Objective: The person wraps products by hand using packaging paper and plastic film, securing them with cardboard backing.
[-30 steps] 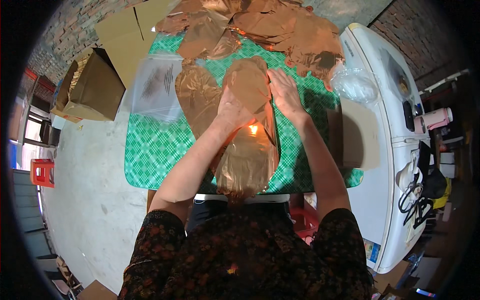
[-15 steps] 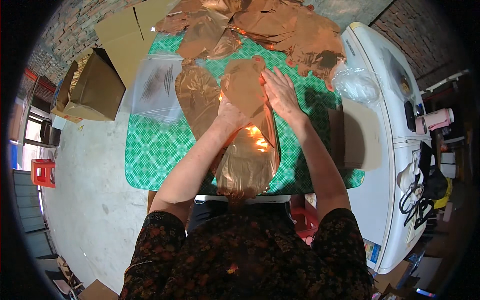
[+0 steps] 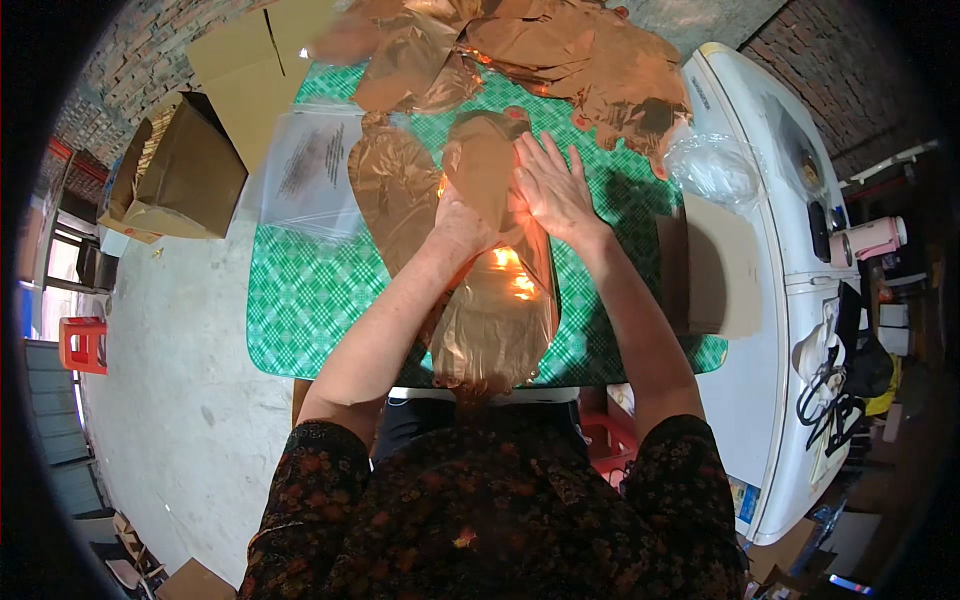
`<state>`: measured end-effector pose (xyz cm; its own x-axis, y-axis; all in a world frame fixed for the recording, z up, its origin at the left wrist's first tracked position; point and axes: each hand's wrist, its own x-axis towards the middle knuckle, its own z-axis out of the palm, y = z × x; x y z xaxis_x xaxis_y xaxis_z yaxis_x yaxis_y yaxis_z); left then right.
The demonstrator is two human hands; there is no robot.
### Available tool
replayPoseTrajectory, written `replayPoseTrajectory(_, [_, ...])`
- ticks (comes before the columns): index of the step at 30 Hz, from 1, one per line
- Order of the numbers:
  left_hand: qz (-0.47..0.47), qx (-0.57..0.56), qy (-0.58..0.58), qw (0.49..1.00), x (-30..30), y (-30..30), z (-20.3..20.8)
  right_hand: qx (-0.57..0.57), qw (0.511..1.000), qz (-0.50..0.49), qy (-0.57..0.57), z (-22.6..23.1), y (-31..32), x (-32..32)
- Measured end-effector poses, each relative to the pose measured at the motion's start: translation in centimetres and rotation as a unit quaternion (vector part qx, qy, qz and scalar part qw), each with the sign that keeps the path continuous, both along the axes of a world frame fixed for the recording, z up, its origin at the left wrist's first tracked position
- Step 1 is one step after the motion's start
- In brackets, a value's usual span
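Note:
A flat, copper-coloured foil balloon (image 3: 490,335) lies folded on the table in front of me, its shiny lower part towards my body. My left hand (image 3: 463,222) is closed on its middle, with the fingers mostly hidden by the foil. On the right edge of the balloon's upper part, my right hand (image 3: 556,188) rests flat with fingers spread. Beneath and to the left, a second copper foil piece (image 3: 385,190) spreads out. Several more flat foil balloons (image 3: 600,75) are heaped along the far side of the table.
The table has a green checked cover (image 3: 310,300). A clear plastic bag (image 3: 315,170) lies at its left, a crumpled clear bag (image 3: 712,170) at far right. Cardboard (image 3: 722,270) leans by a white fridge (image 3: 770,400). An open carton (image 3: 190,170) and a red stool (image 3: 83,345) stand left.
My right hand has slid slightly left over the foil, its fingers spreading and flattening the upper part. The left hand has stayed nearly in place.

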<state>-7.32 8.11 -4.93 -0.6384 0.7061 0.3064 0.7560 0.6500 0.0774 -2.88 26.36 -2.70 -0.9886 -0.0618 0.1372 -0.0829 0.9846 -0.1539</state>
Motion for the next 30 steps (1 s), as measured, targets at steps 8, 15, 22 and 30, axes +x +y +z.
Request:
replayPoseTrajectory(8, [-0.023, -0.146, -0.145, 0.978, 1.1, 0.3, 5.1, 0.023, 1.0, -0.006, 0.006, -0.2, 0.3, 0.4])
replayPoseTrajectory(15, [-0.033, -0.042, -0.084, 0.995, 0.5, -0.2, 1.9, 0.046, 0.999, 0.002, 0.018, -0.3, -0.2, 0.1])
replayPoseTrajectory(22, [-0.035, 0.051, -0.006, 0.998, 0.8, 0.2, 1.8, 0.039, 0.999, -0.011, 0.021, -1.0, 0.0, 0.1])
replayPoseTrajectory(30, [0.016, 0.325, 0.042, 0.945, -0.8, -0.8, 3.9, 0.044, 0.997, 0.004, 0.068, -1.4, 0.0, -0.3])
